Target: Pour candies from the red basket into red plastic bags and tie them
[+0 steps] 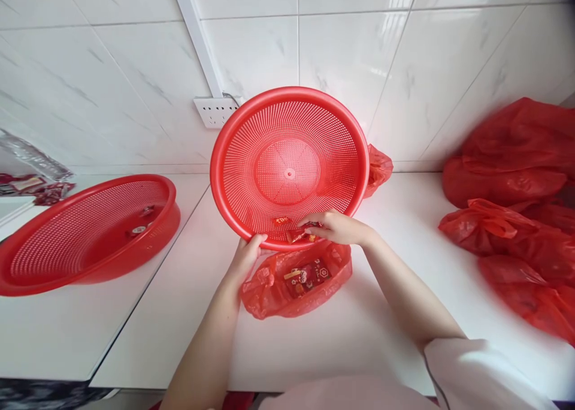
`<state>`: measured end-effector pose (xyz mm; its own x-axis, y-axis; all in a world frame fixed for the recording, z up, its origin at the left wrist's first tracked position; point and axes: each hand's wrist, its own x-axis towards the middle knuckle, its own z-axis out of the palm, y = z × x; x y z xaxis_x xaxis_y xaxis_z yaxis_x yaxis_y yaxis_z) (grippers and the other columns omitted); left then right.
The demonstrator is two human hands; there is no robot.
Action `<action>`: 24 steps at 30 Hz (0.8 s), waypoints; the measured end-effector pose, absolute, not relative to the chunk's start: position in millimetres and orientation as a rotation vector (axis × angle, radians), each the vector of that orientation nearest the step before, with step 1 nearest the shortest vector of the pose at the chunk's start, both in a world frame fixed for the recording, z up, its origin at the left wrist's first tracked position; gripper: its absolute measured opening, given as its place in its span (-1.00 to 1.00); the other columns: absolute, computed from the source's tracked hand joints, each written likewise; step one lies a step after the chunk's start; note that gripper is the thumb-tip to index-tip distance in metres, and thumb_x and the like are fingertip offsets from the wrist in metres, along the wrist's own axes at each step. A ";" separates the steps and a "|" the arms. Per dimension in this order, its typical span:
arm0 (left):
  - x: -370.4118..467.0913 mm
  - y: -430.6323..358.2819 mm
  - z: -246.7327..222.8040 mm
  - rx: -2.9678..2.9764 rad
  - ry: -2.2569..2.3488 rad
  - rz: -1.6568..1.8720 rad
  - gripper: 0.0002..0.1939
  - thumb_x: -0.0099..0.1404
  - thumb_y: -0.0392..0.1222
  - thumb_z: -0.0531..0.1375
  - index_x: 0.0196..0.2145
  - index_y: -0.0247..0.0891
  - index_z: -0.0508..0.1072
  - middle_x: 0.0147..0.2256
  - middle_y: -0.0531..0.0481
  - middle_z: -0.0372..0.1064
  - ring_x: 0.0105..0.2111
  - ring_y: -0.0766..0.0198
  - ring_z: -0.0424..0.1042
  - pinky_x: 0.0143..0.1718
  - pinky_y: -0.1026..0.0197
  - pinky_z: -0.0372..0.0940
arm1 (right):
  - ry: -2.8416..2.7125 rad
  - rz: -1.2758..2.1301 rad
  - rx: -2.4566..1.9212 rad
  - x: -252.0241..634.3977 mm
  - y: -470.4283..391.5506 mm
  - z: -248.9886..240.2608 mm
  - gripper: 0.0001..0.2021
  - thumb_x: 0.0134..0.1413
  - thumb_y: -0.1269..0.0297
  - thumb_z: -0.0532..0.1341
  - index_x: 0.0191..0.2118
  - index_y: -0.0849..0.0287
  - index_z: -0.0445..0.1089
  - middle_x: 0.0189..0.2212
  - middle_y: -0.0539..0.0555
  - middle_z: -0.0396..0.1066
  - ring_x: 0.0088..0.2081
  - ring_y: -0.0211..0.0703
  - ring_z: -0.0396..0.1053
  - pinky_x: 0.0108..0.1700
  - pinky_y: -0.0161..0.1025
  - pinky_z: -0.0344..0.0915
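A red plastic colander basket [288, 116] is tilted toward me, its near rim just above an open red plastic bag [260, 299]. My left hand [250, 254] grips that near rim, thumb on top. Inside the basket, low on the near wall, my right hand [331, 225] has its fingers curled onto several small wrapped packets [299, 235]. One more red packet [282, 221] lies just left of those fingers. Printed dark red packets [308, 276] rest in the bag below. The right fingertips are partly hidden among the packets.
A second red basket [173, 200] with a few small packets [138, 230] stands at left. Several filled red bags [507, 152] are piled at right. Behind the tilted basket sits a small red bag [380, 167]. A power socket strip [214, 111] is on the tiled wall.
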<state>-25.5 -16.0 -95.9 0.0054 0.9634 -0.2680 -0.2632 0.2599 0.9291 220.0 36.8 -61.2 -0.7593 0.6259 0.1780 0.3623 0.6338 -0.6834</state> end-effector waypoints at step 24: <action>-25.2 -14.8 -103.0 0.905 1.232 1.264 -0.62 0.06 -0.07 0.28 -0.17 -0.28 0.43 -0.16 -0.12 0.49 -0.17 0.01 0.52 -0.26 0.09 0.45 | -2.385 0.565 -0.655 174.3 36.8 -84.6 -0.72 0.30 0.40 0.05 0.02 0.23 0.43 -0.09 0.20 0.48 -0.04 -0.09 0.42 0.04 -0.11 0.35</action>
